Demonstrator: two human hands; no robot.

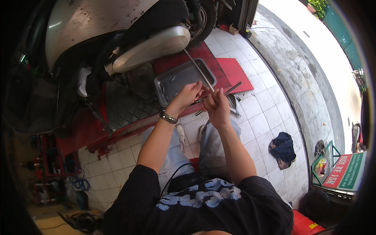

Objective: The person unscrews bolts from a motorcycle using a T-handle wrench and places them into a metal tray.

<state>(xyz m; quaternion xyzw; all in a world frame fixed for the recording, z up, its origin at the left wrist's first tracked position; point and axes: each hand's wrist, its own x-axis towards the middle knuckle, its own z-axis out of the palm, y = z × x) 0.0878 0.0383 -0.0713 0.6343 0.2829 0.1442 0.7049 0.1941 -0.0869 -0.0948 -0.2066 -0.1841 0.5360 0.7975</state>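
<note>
A long thin metal rod [196,66] runs from near the scooter's silver side cover [149,49] down to my right hand [217,107], whose fingers are closed on it. My left hand [188,96] is pinched just left of it; what its fingertips hold is hidden. A darker straight bar [233,88] crosses diagonally behind my hands. Under them a grey metal tray [166,84], with small metal pieces inside, rests on the red lift platform [164,62]. A metal frame piece [234,107] shows beside my right hand, partly hidden.
The scooter body [86,23] and rear tire [207,23] fill the upper left. Around the lift are a tiled floor [258,113], a dark cloth [282,150], blue hose coils [78,182] and a red object [305,223]. A signboard [342,170] stands by the pavement [297,78].
</note>
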